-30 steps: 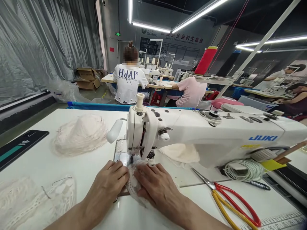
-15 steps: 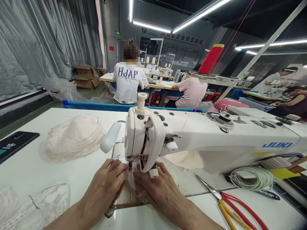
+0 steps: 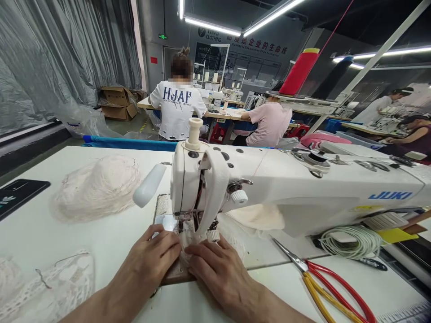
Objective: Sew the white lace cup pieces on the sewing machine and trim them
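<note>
Left hand [image 3: 153,258] and right hand [image 3: 215,269] flat, fingers spread, pressing lace [image 3: 186,242] at the needle of the machine [image 3: 269,188]; drawn closer together than half a second ago. Scissors [image 3: 323,282] right on desk [image 3: 50,233], lace pile [image 3: 96,188] left.

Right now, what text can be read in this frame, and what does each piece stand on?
"JUKI": blue, on the sewing machine arm.
"HJAF": back of a co-worker's white T-shirt; the line beneath is too small.
"CLOTHING": on the far wall sign; the word above and the characters beside it are unclear.
Green exit sign: too small.
</note>
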Tool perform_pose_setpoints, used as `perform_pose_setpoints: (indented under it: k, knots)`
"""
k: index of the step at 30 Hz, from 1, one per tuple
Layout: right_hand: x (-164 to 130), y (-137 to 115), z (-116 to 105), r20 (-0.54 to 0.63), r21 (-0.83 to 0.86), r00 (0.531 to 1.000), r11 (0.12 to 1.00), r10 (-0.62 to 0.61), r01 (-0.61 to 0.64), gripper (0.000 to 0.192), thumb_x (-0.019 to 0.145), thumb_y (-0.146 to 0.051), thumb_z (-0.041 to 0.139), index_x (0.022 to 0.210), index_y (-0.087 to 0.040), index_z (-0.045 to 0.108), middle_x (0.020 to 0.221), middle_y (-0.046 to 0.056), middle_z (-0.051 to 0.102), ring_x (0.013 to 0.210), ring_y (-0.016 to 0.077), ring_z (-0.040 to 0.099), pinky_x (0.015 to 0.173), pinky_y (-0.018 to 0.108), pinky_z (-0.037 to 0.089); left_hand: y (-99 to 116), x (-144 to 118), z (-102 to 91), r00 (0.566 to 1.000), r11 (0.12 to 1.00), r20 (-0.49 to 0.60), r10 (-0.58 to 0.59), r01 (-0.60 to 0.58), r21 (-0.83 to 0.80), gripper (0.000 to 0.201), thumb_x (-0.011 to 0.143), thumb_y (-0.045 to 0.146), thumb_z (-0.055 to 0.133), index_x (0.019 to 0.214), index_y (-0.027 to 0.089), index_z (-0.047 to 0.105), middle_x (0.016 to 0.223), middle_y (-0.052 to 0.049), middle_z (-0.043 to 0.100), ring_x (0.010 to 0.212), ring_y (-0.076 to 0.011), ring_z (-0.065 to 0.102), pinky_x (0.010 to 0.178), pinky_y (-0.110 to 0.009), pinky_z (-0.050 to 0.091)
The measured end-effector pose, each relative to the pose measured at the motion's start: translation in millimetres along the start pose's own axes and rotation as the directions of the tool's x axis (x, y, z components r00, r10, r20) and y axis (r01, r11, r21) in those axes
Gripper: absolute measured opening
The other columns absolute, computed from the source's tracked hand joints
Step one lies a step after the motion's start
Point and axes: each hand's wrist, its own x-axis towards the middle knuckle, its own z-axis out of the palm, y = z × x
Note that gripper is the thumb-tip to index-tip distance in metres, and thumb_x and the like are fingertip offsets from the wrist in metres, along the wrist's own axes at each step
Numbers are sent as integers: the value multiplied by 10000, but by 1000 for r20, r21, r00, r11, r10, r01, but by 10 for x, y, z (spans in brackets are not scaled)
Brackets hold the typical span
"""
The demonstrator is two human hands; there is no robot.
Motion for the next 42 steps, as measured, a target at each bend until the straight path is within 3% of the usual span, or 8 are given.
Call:
perform_pose_setpoints:
  k: [10,14,19,23,27,35,39,42]
  knots:
    - [12,-1,-42,41,-15,997,998,-63,64,247,947,-273,456,751,-151,541,914,30,664,754,127,545,677,309,382,-13,-77,23,999,999,13,39,-39,11,302,922,51,352,830,181,609,905,-11,662,824,-137,598,884,-342,396]
    - [-11,-7,-24,37,-15,996,997,-78,79,210,938,-251,472,770,-155,554,851,29,660,757,130,551,637,305,369,-14,-68,46,995,995,-52,89,-86,50,312,948,69,321,876,159,611,887,-16,670,846,-136,591,880,-338,381]
    - [-24,-9,-9,19,7,995,995,-96,96,257,957,-229,413,756,-154,553,775,34,654,752,142,548,638,311,361,42,16,-60,990,990,-63,124,-119,79,369,941,39,282,839,143,621,761,-24,643,791,-142,584,845,-327,385]
    - [-37,-7,13,23,14,996,996,-90,89,269,954,-269,433,746,-150,555,759,23,648,738,138,543,646,308,354,55,3,-58,995,993,-28,92,-90,71,425,979,113,211,880,156,622,787,-24,645,757,-141,572,834,-328,373]
    - [-32,-8,19,12,57,996,995,-86,85,350,945,-393,427,723,-151,547,747,13,633,708,142,536,635,307,342,50,-56,-3,998,995,-16,67,-66,73,394,981,139,227,932,158,618,856,-38,656,873,-164,574,885,-348,348]
    - [43,63,19,-21,21,999,999,36,-35,504,870,-601,365,888,-140,570,808,67,661,694,167,566,773,346,382,34,4,-45,998,998,-36,56,-56,-1,301,968,155,322,968,173,623,857,-24,637,805,-144,567,881,-319,379]
    - [46,121,98,-28,-21,998,998,62,-62,509,867,-609,375,931,-145,575,758,66,660,706,198,574,752,375,394,-35,16,-29,999,999,-14,37,-37,9,321,954,118,304,924,181,617,844,-16,618,793,-139,574,929,-349,378]
    - [53,152,126,-7,-34,997,996,79,-79,468,890,-573,378,967,-155,575,718,64,655,792,233,588,778,397,395,-77,26,-43,999,1000,26,-20,20,-1,324,929,76,312,1009,193,604,901,-17,607,836,-142,583,979,-371,360]
